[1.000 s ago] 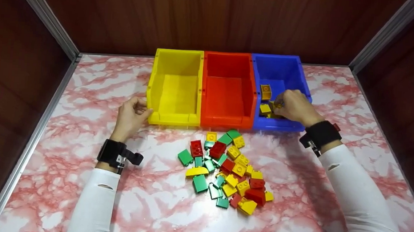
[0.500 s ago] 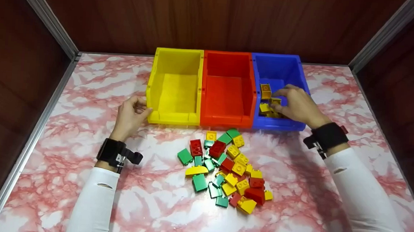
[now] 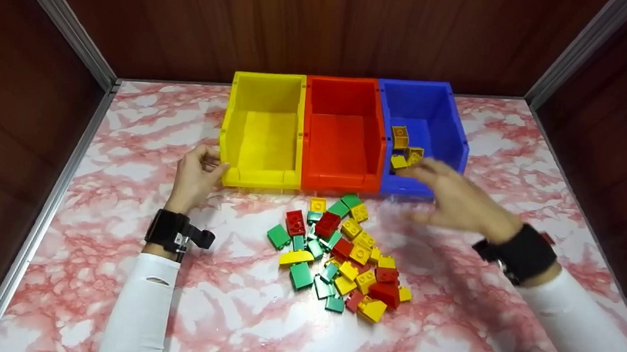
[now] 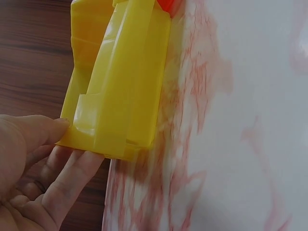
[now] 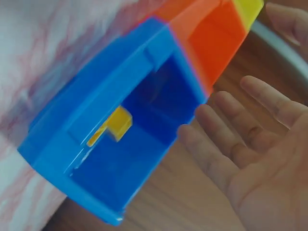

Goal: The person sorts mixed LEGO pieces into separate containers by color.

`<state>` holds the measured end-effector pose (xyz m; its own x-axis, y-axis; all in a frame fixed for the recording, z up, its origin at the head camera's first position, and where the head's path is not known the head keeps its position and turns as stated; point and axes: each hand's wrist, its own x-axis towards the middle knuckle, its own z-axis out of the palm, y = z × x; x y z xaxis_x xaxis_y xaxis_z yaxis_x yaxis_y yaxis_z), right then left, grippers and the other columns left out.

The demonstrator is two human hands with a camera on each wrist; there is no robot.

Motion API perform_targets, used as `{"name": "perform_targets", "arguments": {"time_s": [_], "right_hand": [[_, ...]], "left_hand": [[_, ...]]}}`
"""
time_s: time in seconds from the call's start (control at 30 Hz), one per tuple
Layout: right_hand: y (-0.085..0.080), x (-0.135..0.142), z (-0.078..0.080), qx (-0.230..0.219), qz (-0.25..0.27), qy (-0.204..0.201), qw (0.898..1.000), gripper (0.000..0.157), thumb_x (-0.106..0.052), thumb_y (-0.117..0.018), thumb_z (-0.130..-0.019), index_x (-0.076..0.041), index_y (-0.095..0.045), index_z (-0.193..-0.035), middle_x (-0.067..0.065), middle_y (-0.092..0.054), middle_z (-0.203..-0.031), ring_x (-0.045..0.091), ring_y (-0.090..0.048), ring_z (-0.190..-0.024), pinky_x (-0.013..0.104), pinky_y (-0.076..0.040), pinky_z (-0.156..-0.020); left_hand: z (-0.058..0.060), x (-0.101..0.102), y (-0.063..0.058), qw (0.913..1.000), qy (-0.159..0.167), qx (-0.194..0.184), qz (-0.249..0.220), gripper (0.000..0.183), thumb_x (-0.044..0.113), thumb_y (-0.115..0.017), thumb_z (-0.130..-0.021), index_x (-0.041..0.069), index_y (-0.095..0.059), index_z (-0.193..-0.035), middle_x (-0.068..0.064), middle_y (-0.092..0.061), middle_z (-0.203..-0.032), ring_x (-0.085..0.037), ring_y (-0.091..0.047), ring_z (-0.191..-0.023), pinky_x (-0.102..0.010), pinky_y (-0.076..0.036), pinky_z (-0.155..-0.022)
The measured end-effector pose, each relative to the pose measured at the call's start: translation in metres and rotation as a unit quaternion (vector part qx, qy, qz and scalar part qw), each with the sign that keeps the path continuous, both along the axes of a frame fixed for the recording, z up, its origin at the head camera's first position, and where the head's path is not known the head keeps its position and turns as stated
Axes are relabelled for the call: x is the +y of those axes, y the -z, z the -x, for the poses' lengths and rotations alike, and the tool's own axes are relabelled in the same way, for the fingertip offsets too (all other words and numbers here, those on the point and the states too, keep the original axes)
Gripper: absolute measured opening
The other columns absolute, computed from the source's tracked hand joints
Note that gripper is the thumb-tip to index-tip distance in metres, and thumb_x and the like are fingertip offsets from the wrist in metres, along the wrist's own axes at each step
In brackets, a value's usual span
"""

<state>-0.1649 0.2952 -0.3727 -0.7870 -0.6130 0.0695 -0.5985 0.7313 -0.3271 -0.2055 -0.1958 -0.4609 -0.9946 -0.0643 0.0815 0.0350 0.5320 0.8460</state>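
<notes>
The right hand (image 3: 458,202) has been drawn back, fingers spread, from yellow bricks (image 3: 400,138) in the blue bin (image 3: 454,133), while the yellow bin (image 3: 261,180) is pinched by the left hand (image 3: 194,181), whose tug could skew it.

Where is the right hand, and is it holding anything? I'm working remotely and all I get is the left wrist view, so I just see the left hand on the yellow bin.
Observer: The right hand is by the blue bin, fingers extended, palm showing nothing held.

Operator: Okay, is there anything inside that one?

Observer: Yes, a few yellow bricks, gathered toward the side that adjoins the red bin.

Operator: Got it. And what's lying in front, out of my picture?

Observer: A loose pile of red, yellow and green bricks on the marbled table, which I see in the head view.
</notes>
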Motion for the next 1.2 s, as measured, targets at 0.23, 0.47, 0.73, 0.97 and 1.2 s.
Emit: {"name": "perform_targets", "arguments": {"time_s": [0.23,0.47,0.73,0.97,1.2], "right_hand": [[0.014,-0.012,-0.052,0.034,0.004,-0.101,0.994,0.072,-0.038,-0.092,-0.077,-0.011,-0.065,-0.138,0.011,-0.067,-0.135,0.027,-0.066,-0.121,0.048,-0.064,-0.094],[0.032,-0.022,-0.094,0.008,-0.054,-0.135,0.989,0.082,-0.046,-0.096,-0.071,-0.018,-0.064,-0.141,0.004,-0.065,-0.135,0.02,-0.064,-0.117,0.041,-0.064,-0.089],[0.053,-0.025,-0.115,-0.014,-0.079,-0.141,0.987,0.064,-0.049,-0.089,-0.082,-0.027,-0.065,-0.138,-0.004,-0.06,-0.132,0.018,-0.061,-0.12,0.042,-0.062,-0.095],[0.066,-0.03,-0.121,0.048,-0.088,-0.169,0.981,0.042,-0.025,-0.085,-0.09,-0.023,-0.07,-0.129,0.0,-0.062,-0.124,0.019,-0.065,-0.109,0.039,-0.063,-0.087],[0.065,-0.033,-0.114,0.11,-0.053,-0.184,0.975,0.033,-0.016,-0.09,-0.084,-0.012,-0.078,-0.114,0.002,-0.069,-0.108,0.017,-0.068,-0.096,0.031,-0.064,-0.077]], "left_hand": [[0.0,0.0,0.001,0.9998,-0.007,0.016,0.013,0.021,0.01,-0.072,-0.099,-0.005,-0.067,-0.113,-0.02,-0.069,-0.107,-0.014,-0.062,-0.088,-0.007,-0.049,-0.076],[0.002,-0.001,0.001,0.9996,-0.008,0.02,0.015,0.022,0.009,-0.072,-0.098,-0.006,-0.067,-0.114,-0.02,-0.07,-0.106,-0.012,-0.06,-0.087,-0.007,-0.048,-0.075],[0.002,-0.001,0.001,0.9998,-0.006,0.011,0.013,0.022,0.008,-0.07,-0.099,-0.006,-0.066,-0.115,-0.02,-0.07,-0.108,-0.012,-0.06,-0.088,-0.008,-0.049,-0.077],[0.001,-0.001,0.001,0.9999,-0.003,0.008,0.013,0.022,0.009,-0.07,-0.099,-0.005,-0.066,-0.116,-0.021,-0.07,-0.109,-0.016,-0.061,-0.092,-0.009,-0.049,-0.079],[0.001,0.0,0.001,0.9998,-0.003,0.009,0.018,0.022,0.01,-0.071,-0.099,-0.005,-0.066,-0.115,-0.02,-0.07,-0.109,-0.016,-0.062,-0.089,-0.008,-0.048,-0.077]]}}
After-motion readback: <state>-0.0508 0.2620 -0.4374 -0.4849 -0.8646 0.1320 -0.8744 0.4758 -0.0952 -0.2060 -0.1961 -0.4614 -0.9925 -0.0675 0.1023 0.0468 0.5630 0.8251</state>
